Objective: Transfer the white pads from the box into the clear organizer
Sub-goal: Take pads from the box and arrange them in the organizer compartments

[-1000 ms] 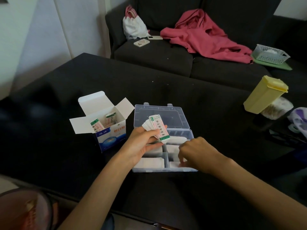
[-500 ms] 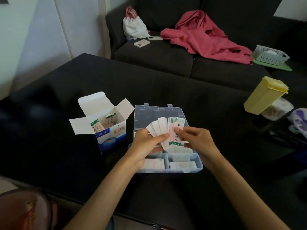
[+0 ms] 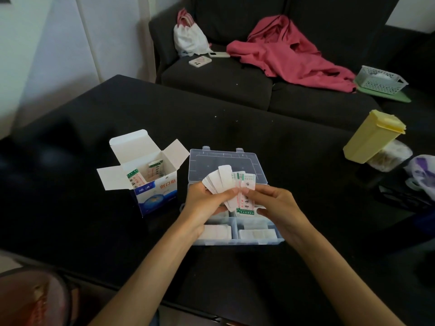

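Left hand (image 3: 207,201) grips fanned pads (image 3: 226,184) above organizer (image 3: 235,241); right hand (image 3: 270,201) pinches one printed strip. Box (image 3: 150,184) left of organizer (some pads inside). Step: peeling one off. Next: drop into free compartment.

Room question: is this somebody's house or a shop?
Most likely a living room at home: a dark sofa with a pink garment and phone on it, behind a low black table.

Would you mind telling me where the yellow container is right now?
In the head view, the yellow container stands tilted at the table's far right edge, leaning on a clear tub, just before the sofa.
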`<state>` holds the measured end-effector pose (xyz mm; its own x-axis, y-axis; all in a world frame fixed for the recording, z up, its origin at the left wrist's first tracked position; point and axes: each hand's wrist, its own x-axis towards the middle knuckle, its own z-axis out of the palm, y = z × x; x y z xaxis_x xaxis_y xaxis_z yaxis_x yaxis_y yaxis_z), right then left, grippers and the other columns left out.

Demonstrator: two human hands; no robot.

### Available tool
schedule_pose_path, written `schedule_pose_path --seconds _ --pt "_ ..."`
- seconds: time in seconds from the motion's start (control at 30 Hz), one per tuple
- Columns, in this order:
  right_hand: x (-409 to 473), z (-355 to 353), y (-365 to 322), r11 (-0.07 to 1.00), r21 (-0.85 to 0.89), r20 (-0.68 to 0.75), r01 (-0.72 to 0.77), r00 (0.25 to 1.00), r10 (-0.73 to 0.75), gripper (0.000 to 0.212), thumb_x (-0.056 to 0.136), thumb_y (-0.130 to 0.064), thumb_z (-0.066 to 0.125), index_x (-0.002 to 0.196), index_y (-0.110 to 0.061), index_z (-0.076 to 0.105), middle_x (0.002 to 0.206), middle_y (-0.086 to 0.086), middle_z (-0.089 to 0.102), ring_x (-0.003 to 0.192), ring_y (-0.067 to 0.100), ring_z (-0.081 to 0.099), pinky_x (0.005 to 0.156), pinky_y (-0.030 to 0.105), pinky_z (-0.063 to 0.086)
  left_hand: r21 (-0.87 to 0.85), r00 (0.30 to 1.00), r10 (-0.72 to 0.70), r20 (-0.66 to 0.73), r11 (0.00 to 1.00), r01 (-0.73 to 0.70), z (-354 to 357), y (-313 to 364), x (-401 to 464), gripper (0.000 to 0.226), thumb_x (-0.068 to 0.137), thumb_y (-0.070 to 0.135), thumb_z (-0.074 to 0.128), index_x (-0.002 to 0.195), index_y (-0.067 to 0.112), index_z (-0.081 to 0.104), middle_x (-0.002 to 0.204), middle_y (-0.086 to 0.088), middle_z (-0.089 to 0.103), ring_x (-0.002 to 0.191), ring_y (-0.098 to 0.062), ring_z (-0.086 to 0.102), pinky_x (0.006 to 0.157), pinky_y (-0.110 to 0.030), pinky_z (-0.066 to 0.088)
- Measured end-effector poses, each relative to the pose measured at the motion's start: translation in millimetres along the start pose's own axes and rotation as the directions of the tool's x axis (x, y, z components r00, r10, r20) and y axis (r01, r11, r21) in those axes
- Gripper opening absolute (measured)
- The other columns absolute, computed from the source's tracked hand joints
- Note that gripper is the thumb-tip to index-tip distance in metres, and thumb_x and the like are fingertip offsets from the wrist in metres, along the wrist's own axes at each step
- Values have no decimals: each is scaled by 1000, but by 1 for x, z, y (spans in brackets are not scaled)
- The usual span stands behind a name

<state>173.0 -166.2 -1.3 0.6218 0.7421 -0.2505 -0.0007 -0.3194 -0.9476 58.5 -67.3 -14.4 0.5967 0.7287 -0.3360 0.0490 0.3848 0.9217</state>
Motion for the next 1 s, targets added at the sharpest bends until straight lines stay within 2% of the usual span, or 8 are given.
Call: schedule_pose_path --seconds 0.17,0.27,0.5,0.63,0.73,0.8,0.9,1.0 --pt "-10 13 3 985 -90 -97 147 983 -156 17 94 -17 52 88 -30 61 78 -16 64 68 -1 66 55 15 52 -2 997 43 -61 999 -44 4 -3 -1 29 78 6 73 104 15 65 104 -7 70 88 -18 70 63 -27 59" --pt "-11 20 3 962 -187 -92 200 971 -220 20 98 -18 43 90 -31 56 76 -21 57 65 3 63 59 18 53 4 998 49 -48 999 -49 6 -6 -2 25 78 7 73 96 22 63 99 -1 70 82 -13 69 60 -23 58" --pt "-9 -5 6 943 -218 -134 250 950 -282 19 87 -18 60 104 -24 66 84 -16 64 72 -2 65 57 11 51 -55 1000 5 -28 998 -6 -5 2 0 24 76 10 75 96 20 66 100 -5 72 89 -15 70 68 -29 59" --pt "-21 -36 9 610 -576 232 544 824 -517 27 79 -42 57 97 -26 70 85 -23 63 79 -4 64 66 11 52 -46 998 9 -61 999 -12 -7 4 3 25 76 14 76 95 24 63 103 -2 69 91 -13 67 69 -29 59" --pt "-23 -49 17 186 -725 517 664 702 -490 24 82 -40 55 90 -25 73 87 -12 67 79 0 63 66 12 53 -3 997 2 -81 1000 -2 -6 3 5 28 75 20 77 96 27 60 110 -1 68 99 -16 65 83 -40 56" --pt "-20 -53 20 9 -724 624 690 661 -417 8 77 -30 71 84 -26 72 83 -10 65 75 2 62 60 16 54 -6 997 -1 -79 1000 0 -4 3 6 26 75 21 77 93 29 59 110 0 67 101 -17 64 83 -38 56" --pt "-15 -47 14 -24 -716 680 698 690 -248 12 81 -28 70 93 -27 71 93 -9 65 84 6 64 72 23 57 15 996 4 -84 1000 -3 -4 3 6 30 76 22 77 99 27 59 111 -1 66 101 -17 64 82 -36 57" --pt "-8 -42 3 154 -784 595 601 799 -86 23 88 -34 60 107 -24 69 111 -8 65 99 6 61 90 21 50 11 997 -22 -79 1000 23 -5 1 6 32 76 21 76 102 26 58 111 -1 67 100 -17 65 82 -37 57"
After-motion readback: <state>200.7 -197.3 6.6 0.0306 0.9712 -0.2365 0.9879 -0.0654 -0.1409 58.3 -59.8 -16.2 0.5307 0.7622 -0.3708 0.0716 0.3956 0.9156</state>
